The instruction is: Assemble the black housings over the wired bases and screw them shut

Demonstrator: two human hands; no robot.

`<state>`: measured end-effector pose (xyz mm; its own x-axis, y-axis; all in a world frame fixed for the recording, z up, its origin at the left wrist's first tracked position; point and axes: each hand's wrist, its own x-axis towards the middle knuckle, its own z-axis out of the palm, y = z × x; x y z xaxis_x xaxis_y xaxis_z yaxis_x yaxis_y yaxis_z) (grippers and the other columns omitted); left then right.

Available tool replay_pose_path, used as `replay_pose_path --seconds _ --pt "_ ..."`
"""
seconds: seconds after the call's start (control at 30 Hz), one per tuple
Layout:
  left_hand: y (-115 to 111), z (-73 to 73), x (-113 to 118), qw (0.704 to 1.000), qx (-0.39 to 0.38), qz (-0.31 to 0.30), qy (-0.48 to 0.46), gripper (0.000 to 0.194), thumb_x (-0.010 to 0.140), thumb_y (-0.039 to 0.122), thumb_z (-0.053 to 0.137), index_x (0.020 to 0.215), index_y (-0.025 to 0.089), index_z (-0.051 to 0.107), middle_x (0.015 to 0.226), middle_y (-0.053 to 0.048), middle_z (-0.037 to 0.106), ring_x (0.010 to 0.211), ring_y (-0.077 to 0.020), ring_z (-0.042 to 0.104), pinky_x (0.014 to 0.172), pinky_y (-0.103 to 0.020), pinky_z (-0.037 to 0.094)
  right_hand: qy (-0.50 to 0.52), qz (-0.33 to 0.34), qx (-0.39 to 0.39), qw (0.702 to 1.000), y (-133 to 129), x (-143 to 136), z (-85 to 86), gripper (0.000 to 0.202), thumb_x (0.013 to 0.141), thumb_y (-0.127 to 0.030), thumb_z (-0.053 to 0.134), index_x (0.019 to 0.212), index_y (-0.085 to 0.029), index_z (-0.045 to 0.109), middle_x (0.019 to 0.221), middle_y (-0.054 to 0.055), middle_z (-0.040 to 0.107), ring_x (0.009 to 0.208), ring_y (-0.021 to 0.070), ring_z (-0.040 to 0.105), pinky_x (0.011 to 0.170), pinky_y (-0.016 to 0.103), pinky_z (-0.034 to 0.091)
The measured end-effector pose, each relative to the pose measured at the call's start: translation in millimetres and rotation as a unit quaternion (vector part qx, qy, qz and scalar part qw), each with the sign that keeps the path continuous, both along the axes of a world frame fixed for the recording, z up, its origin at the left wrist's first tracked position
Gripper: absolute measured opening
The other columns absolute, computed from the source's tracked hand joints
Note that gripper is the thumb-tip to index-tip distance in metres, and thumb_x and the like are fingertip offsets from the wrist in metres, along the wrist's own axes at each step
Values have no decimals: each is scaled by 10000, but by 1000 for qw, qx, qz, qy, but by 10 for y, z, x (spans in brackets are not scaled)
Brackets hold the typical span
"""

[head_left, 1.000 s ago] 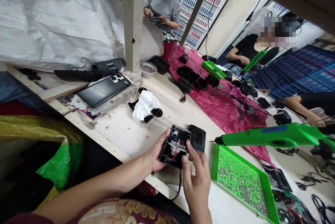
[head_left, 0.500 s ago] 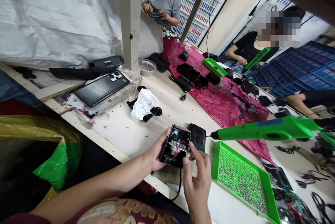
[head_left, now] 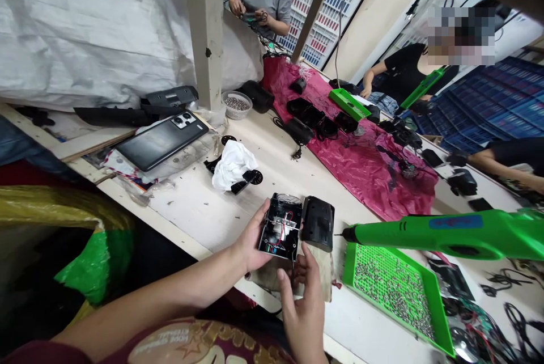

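Black case (head_left: 278, 242) sits in your left hand (head_left: 254, 245), fingers wrapped along one edge, probably so that its uncovered inside faces you. Your right hand (head_left: 306, 299) is loosely curled just beside, with nothing visibly gripped.

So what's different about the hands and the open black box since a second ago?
The right hand moved from the right edge of the open black housing down to just below it, near the cord; I can't tell if it grips that. The housing tilted slightly. The left hand still holds it, and the smartphone stayed put.
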<state>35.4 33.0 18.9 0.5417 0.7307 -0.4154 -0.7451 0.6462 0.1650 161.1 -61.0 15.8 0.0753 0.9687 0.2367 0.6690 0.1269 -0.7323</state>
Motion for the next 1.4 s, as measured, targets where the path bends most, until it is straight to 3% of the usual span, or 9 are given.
replay_pose_path --seconds 0.2,0.33,0.47,0.5,0.57,0.67,0.77,0.87,1.4 --pt "-59 87 88 991 60 46 114 518 883 556 505 1084 107 669 1025 -136 730 1080 -297 632 958 -408 467 35 -27 -33 998 31 -9 -68 527 919 -363 507 1398 -172 397 1334 163 554 1184 250 568 930 424 500" --pt "-91 125 73 959 132 94 232 312 848 365 650 1103 188 683 1286 -59 629 1349 -233 402 1133 -305 247 32 -62 -62 996 51 119 -48 567 900 -429 523 1372 -124 444 1123 153 660 958 227 655 789 378 547" --pt "-226 119 -117 899 230 100 360 457 768 223 731 1213 206 625 1416 -72 502 1389 -242 321 1170 -330 138 13 -26 -96 995 26 230 46 547 893 -423 543 1340 -111 495 792 58 678 625 161 623 564 277 519" --pt "-287 105 -175 847 295 98 431 480 799 245 698 1263 223 582 1421 -82 489 1375 -255 338 1163 -380 174 -2 -9 -98 995 38 257 94 516 899 -418 538 1319 -119 519 755 43 670 592 153 609 545 267 509" --pt "-423 65 -275 686 446 102 566 448 858 251 622 1296 247 530 1356 -91 531 1297 -260 424 1101 -443 298 -53 13 -72 996 107 314 215 443 915 -419 517 1257 -142 573 761 40 671 589 146 601 564 267 507" --pt "-589 6 -349 464 637 70 612 245 899 186 536 1131 217 610 1058 -68 665 949 -216 595 819 -363 491 -180 21 16 983 315 384 404 348 935 -418 487 1151 -185 630 828 51 666 631 150 596 607 283 499" --pt "-636 -14 -344 356 698 51 619 250 897 123 473 1076 180 637 1007 -69 682 779 -189 571 676 -314 482 -279 79 51 956 567 396 518 267 943 -389 485 1044 -202 646 890 61 665 784 186 615 681 309 487" --pt "-591 -7 -333 337 677 74 650 276 896 125 478 1112 187 638 1029 -65 685 835 -204 564 723 -338 469 -317 139 42 937 752 362 552 226 932 -390 516 892 -208 643 852 44 653 813 196 595 706 320 460" --pt "-511 -120 -360 416 632 11 653 374 848 12 396 1054 198 646 1109 -67 653 877 -207 619 753 -359 528 -413 275 57 866 933 333 606 317 978 -268 435 696 -193 560 672 20 550 673 180 483 604 316 319"
